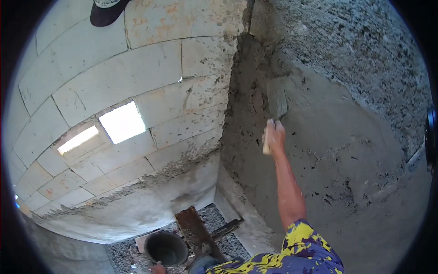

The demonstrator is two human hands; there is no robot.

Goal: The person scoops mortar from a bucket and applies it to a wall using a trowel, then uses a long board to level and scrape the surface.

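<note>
My right hand [274, 136] grips the pale wooden handle of a metal trowel [278, 98], whose blade lies against wet grey plaster [333, 137] on the right wall. The plaster is pitted and uneven, with rough speckled render [356, 41] above it. My left hand [159, 268] shows only slightly at the lower edge beside a black bucket [165, 235]; its fingers are too small and cut off to read.
A pale block wall [150, 64] with two bright openings [122, 122] meets the plastered wall at a corner. Below, a rusty board [191, 228] and a dark bar [228, 228] lie on gravelly ground. A dark cap [104, 13] shows at the top.
</note>
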